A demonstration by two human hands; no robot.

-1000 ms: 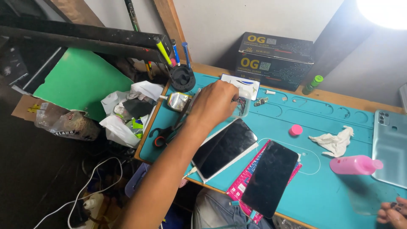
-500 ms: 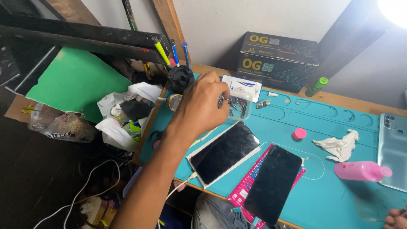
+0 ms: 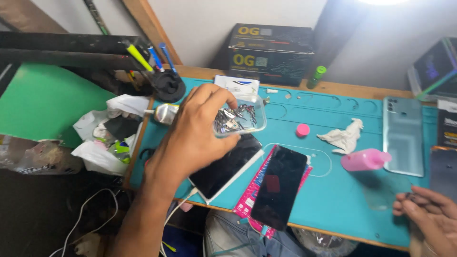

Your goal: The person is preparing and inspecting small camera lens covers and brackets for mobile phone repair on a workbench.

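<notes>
My left hand (image 3: 193, 140) grips a small clear plastic tub (image 3: 242, 116) holding several small metal parts, and holds it just above the teal work mat (image 3: 333, 200). Under the hand lies a white-edged phone screen (image 3: 228, 169), face up. A black phone (image 3: 278, 185) rests on a pink packet (image 3: 250, 202) beside it. My right hand (image 3: 426, 214) sits at the mat's near right corner with its fingers drawn together at the edge of a thin clear sheet (image 3: 385, 190); whether it grips the sheet is unclear.
A pink bottle (image 3: 364, 159) lies on its side near a teal phone back (image 3: 403, 135). A pink cap (image 3: 302, 129) and crumpled tissue (image 3: 345, 135) sit mid-mat. Black boxes (image 3: 271, 52), a green marker (image 3: 316, 76), a black pen holder (image 3: 166, 85) and a green board (image 3: 43, 102) stand behind and left.
My left hand has closed on the clear tub at the back of the mat and brought it nearer, over the white-edged screen. My right hand has come further into view.
</notes>
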